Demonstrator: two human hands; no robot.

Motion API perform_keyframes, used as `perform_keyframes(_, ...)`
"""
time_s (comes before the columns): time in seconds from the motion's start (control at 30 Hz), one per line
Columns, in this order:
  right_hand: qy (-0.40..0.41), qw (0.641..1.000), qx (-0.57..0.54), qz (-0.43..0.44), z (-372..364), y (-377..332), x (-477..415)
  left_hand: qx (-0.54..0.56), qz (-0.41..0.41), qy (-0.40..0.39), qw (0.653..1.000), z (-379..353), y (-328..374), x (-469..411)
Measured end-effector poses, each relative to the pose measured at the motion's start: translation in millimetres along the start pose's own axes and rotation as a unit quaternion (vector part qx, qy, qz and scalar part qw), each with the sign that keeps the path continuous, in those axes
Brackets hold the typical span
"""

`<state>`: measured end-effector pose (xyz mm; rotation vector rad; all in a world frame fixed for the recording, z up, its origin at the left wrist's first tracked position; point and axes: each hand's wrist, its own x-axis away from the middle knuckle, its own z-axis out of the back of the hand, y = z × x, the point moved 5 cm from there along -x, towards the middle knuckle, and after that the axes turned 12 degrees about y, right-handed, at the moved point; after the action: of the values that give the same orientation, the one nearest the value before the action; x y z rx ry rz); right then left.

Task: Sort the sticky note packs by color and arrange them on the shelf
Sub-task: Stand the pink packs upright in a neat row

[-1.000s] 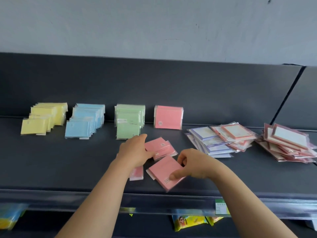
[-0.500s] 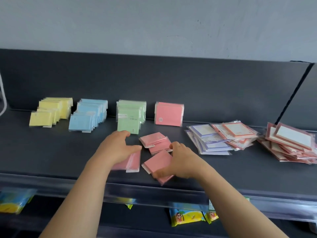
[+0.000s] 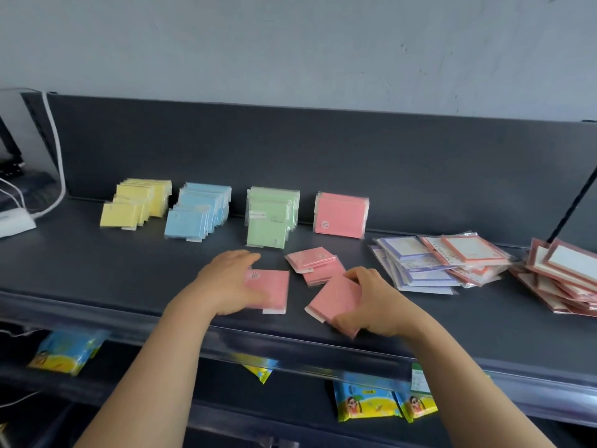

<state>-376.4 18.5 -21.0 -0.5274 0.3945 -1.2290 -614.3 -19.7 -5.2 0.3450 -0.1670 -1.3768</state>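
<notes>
1. The left hand point(image 3: 231, 281) grips a pink pack point(image 3: 273, 291) by its left edge, low over the front of the shelf point(image 3: 97, 263).
2. The right hand point(image 3: 374, 302) holds a second pink pack point(image 3: 334, 299), turned at an angle, just beside the first.
3. Two loose pink packs point(image 3: 315, 263) lie overlapping behind them.
4. Along the back stand yellow packs point(image 3: 135, 205), blue packs point(image 3: 197, 215), green packs point(image 3: 271, 218) and a pink row point(image 3: 340, 215).

On the shelf point(image 3: 97, 270), four rows of packs point(image 3: 200, 210) stand side by side at centre left before the back panel point(image 3: 323, 150), loose packs point(image 3: 311, 257) lie nearer at frame centre, a heap point(image 3: 420, 270) lies right of these, a second heap point(image 3: 562, 273) at far right, and packets point(image 3: 365, 404) below at bottom.
</notes>
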Motion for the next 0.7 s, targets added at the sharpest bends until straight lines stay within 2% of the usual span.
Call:
perform_keyframes(0.07,0.014,0.999,-0.043,-0.007,5,3,2,-0.002,-0.009,-0.059,0.998,-4,6,-4)
perform_keyframes(0.17,0.046,0.994,-0.096,-0.021,9,9,6,0.025,0.003,-0.086,0.996,-8,7,-13)
perform_keyframes(0.33,0.089,0.969,-0.223,-0.054,15,24,5,-0.045,-0.033,-0.025,0.998,-3,23,-18)
perform_keyframes(0.47,0.108,0.928,-0.345,-0.087,15,35,4,-0.007,-0.053,0.041,0.998,-3,31,-22)
perform_keyframes(0.57,0.123,0.911,-0.377,-0.108,15,39,3,0.085,-0.041,0.017,0.995,-2,35,-19)
perform_keyframes(0.7,0.128,0.886,-0.425,-0.132,14,45,1,0.125,-0.054,-0.013,0.991,-7,31,-27)
